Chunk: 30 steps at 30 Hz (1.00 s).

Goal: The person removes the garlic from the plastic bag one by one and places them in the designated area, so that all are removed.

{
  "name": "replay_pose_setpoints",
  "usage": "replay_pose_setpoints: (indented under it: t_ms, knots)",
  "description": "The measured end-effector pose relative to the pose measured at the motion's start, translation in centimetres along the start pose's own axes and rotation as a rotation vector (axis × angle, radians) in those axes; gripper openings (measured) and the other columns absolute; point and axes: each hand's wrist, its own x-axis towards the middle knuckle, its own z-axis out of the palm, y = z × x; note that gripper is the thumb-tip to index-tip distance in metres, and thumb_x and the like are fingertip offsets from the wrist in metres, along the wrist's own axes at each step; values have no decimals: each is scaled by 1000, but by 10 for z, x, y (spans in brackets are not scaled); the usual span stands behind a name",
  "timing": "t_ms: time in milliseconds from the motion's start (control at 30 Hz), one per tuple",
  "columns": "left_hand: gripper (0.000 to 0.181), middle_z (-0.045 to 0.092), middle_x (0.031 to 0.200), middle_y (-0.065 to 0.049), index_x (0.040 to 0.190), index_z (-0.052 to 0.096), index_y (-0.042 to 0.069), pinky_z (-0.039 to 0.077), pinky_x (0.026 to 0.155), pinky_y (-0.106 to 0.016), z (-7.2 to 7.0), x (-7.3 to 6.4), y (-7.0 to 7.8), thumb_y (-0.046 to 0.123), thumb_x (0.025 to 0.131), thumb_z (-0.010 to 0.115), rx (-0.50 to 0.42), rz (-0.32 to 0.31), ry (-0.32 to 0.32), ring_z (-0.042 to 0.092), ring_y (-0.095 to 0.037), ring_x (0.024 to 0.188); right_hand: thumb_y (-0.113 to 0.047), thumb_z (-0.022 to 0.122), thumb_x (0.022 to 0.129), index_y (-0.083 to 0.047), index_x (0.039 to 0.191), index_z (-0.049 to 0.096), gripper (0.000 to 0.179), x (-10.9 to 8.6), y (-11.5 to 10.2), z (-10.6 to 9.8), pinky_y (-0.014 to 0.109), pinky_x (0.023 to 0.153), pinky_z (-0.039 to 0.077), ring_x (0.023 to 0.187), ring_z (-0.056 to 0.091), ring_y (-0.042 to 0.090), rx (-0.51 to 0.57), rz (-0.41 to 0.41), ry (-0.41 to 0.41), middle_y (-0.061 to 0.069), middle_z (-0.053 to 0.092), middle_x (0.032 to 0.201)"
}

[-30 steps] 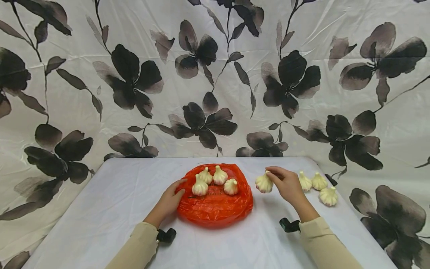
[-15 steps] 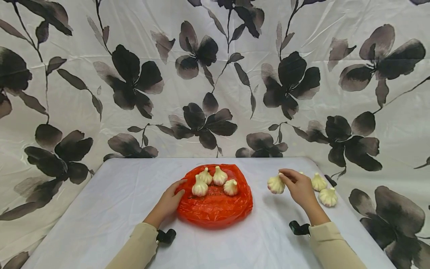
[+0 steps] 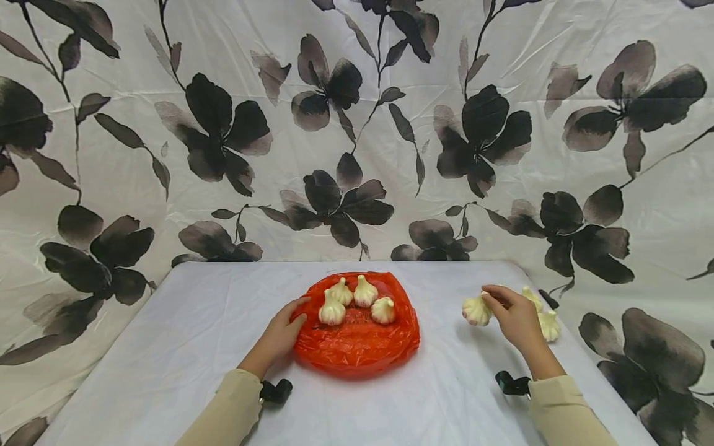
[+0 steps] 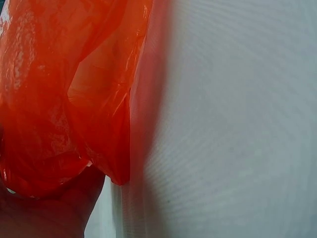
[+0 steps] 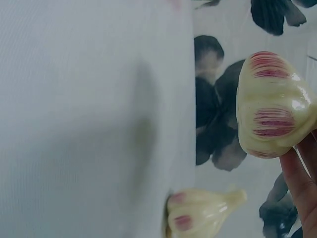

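A red plastic bag lies on the table with several garlic bulbs on it. My left hand grips the bag's left side; in the left wrist view its folds hide most of the fingers. To the right of the bag, my right hand pinches a garlic bulb by its stem above the table. The right wrist view shows this held bulb close up, cream with pink streaks. Just beyond the hand are other garlic bulbs, partly hidden by it.
The white-covered table ends on the right just past the loose bulbs. Behind it hangs a pale cloth printed with dark flowers. A small dark object sits at the table's right edge.
My right hand has moved to the right with the garlic bulb, away from the bag and toward the other loose bulbs. The left hand and the bag have stayed put.
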Motion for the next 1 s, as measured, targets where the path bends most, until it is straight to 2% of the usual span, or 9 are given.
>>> replay_pose_setpoints:
  t_ms: [167, 333, 400, 500, 667, 1000]
  knots:
    - [45, 34, 155, -13, 146, 40, 22, 30, 113, -60, -1, 0, 0, 22, 102, 45, -5, 13, 1, 30, -39, 144, -29, 61, 95, -10, 117, 69, 30, -2, 8, -5, 7, 67, 48, 91, 62, 5, -30, 20, 21, 13, 72, 111]
    - [45, 36, 154, -15, 146, 41, 20, 28, 114, -61, -1, -1, 0, 20, 101, 45, 0, 47, 9, 31, -40, 143, -26, 61, 96, -9, 118, 68, 29, -3, 17, -9, 1, 68, 45, 86, 49, -19, -49, 18, 40, 13, 71, 114]
    - [45, 36, 154, -16, 146, 41, 20, 29, 113, -61, -1, -1, 0, 19, 101, 44, 4, 52, 10, 31, -40, 143, -24, 61, 95, -9, 118, 68, 29, -3, 19, -11, 1, 68, 45, 84, 46, -23, -46, 20, 46, 14, 71, 114]
    - [45, 36, 154, -16, 146, 41, 20, 28, 113, -61, -1, -1, 0, 19, 101, 44, 6, 56, 8, 31, -40, 143, -25, 61, 96, -8, 119, 68, 29, -4, 22, -13, 4, 66, 46, 86, 52, -13, -57, 35, 49, 15, 71, 112]
    - [45, 36, 154, -16, 146, 41, 19, 27, 114, -61, -2, -1, 0, 18, 101, 44, 2, 64, 11, 31, -40, 143, -26, 60, 96, -8, 118, 68, 30, -4, 27, -18, 10, 63, 48, 90, 64, 14, -103, 55, 50, 16, 71, 110]
    - [46, 33, 155, -15, 147, 39, 21, 30, 113, -61, -1, 0, 1, 21, 101, 44, 1, 16, -1, 30, -40, 143, -28, 57, 98, -7, 123, 65, 34, -6, 35, -27, 14, 62, 47, 101, 65, 32, -110, 132, 4, 20, 68, 116]
